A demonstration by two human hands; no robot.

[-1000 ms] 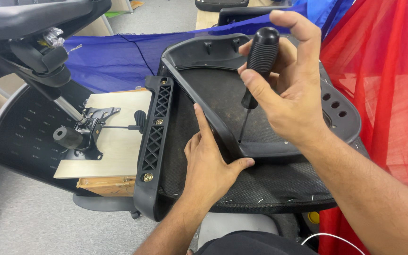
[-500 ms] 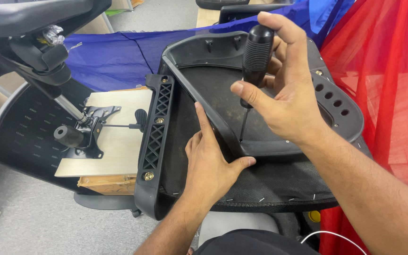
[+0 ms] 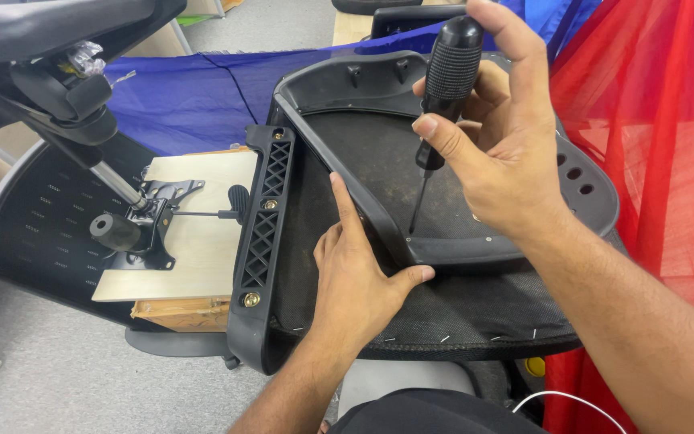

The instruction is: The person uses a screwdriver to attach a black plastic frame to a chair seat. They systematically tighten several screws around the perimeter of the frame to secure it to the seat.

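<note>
Raised since a second ago, my right hand [image 3: 500, 153] grips the screwdriver [image 3: 442, 104] closed, its tip pointing 6 o'clock at the plastic pan [image 3: 459, 249] my flat, open left hand [image 3: 355, 273] steadies

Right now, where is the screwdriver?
In the head view, the screwdriver is upper right, held upright in the right hand, its tip at the plastic frame beside the left hand.

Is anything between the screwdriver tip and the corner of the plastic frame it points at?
Nothing visible. The right hand holds the screwdriver upright, tip at the black frame corner. The left hand lies flat beside that corner, thumb just below it, clear of the tip.
</note>
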